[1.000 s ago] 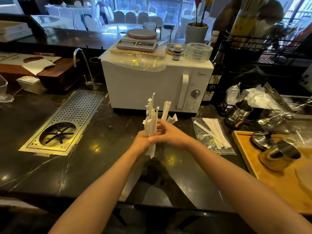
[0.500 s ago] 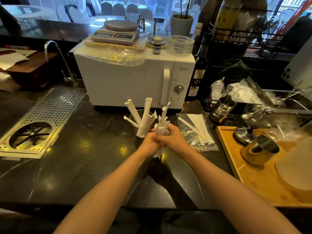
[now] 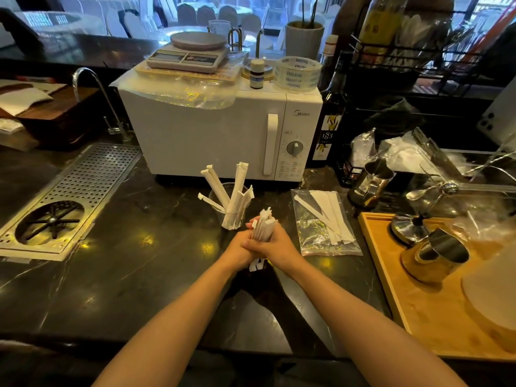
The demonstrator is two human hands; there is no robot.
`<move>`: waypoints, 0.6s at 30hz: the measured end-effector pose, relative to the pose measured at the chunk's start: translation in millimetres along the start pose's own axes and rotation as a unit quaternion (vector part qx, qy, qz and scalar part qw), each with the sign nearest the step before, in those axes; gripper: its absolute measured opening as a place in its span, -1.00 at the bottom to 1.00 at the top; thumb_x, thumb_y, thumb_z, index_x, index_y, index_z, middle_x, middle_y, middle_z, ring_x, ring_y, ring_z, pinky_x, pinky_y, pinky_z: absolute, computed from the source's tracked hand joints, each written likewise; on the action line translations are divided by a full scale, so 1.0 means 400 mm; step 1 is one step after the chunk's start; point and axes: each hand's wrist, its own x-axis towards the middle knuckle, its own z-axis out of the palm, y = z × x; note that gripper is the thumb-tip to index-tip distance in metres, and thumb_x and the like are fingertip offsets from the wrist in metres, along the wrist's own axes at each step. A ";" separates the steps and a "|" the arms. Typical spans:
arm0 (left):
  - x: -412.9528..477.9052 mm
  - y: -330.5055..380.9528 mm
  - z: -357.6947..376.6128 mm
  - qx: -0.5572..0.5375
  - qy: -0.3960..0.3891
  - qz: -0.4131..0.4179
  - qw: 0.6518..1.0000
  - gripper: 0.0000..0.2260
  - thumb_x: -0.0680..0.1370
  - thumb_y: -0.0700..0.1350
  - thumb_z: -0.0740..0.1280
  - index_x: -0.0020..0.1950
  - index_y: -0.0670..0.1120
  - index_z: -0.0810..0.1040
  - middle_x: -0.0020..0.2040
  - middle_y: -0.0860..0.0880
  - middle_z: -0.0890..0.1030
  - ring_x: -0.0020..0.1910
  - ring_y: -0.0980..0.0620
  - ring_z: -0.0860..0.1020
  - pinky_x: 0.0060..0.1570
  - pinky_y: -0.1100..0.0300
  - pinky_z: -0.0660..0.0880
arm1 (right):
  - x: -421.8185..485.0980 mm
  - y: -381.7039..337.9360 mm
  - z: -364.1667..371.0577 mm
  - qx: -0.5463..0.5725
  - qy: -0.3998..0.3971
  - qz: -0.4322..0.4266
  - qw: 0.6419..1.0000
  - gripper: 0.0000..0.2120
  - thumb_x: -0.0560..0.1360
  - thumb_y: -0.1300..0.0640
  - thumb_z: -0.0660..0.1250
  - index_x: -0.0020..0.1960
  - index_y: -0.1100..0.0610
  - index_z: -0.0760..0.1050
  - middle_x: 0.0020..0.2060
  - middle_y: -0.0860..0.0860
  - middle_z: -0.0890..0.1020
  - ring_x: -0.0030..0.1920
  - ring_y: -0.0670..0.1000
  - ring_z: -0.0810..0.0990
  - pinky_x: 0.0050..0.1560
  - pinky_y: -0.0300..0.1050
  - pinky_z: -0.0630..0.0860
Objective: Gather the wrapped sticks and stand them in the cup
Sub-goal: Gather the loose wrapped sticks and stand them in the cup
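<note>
A bundle of white paper-wrapped sticks (image 3: 264,226) stands upright between my two hands over the dark counter. My left hand (image 3: 242,248) and my right hand (image 3: 276,245) are both clasped around it, fingers overlapping; the bundle's lower ends poke out under my palms. Just behind and left of my hands stands a clear cup (image 3: 231,209) with several wrapped sticks (image 3: 236,188) leaning in it. To the right, a clear plastic bag (image 3: 325,223) lies flat with more wrapped sticks inside.
A white microwave (image 3: 220,135) stands behind the cup. A metal drain grate (image 3: 72,196) is set into the counter at left, with a tap (image 3: 97,99) behind. A wooden tray (image 3: 435,305) with metal jugs lies at right; a dark bottle (image 3: 329,121) stands beside the microwave.
My hands with the bundle have come lower towards the counter, with less of the sticks showing above my fingers. The view has shifted left, so the cup and bag sit further right.
</note>
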 end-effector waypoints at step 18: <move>-0.038 0.187 -0.102 0.043 -0.057 -0.019 0.997 -0.62 0.52 -0.25 0.23 0.34 -0.15 0.33 0.08 -0.03 0.48 0.16 -0.01 0.49 0.24 0.05 0.42 | 0.020 -0.151 -0.046 -0.040 -0.037 -0.081 0.995 -0.70 0.54 0.17 0.23 0.24 0.24 0.46 0.10 0.16 0.59 0.02 -0.07 0.54 -0.05 -0.33 0.47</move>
